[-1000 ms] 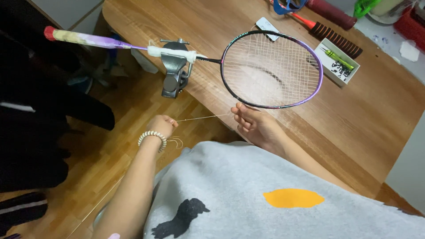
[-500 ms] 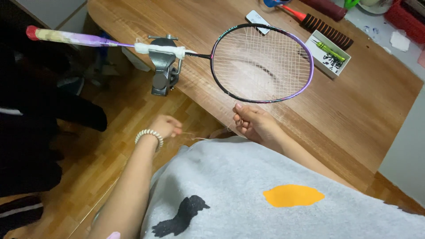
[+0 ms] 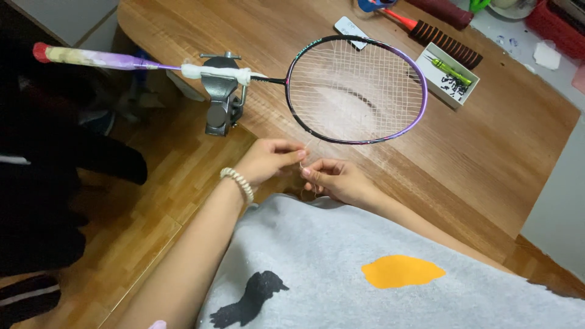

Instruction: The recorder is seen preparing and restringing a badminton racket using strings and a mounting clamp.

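Pinching thin string [image 3: 309, 159] between left hand [image 3: 268, 159] and right hand [image 3: 338, 180] fingertips, at 6 o'clock of clamped racket [image 3: 356, 88], keeping it taut.

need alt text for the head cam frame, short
Two bare hands, left hand and right hand, meet fingertip to fingertip, pinching a thin string just below the head of a purple-framed badminton racket. The racket's shaft is clamped in a small metal vise at the edge of a wooden table.
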